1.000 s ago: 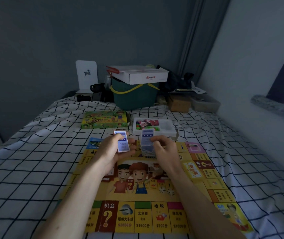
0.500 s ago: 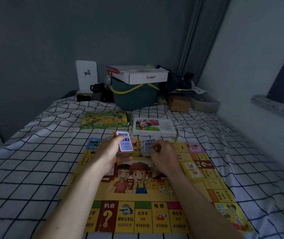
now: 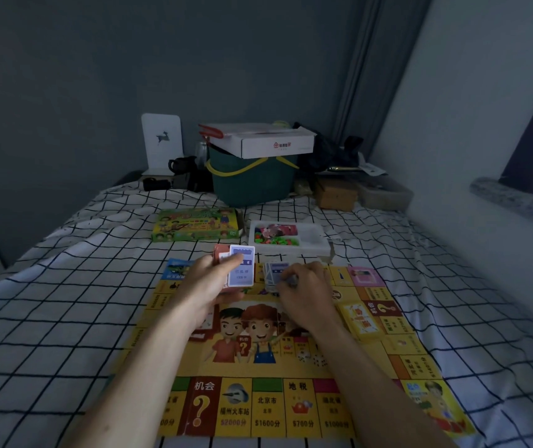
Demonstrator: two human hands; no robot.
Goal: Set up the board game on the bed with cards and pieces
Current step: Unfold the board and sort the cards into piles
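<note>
Two hands working over the yellow game board (image 3: 258,376) spread flat on the checked bed sheet (image 3: 48,318). Left hand (image 3: 208,287) pinches a blue property card (image 3: 241,266) upright, with a red card behind it; right hand (image 3: 304,291) curls round the rest of the deck (image 3: 275,273), low over the board's far edge. I'd sort by colour and square each pile. Beyond sit the piece tray (image 3: 291,237) and green game box (image 3: 195,224).
</note>
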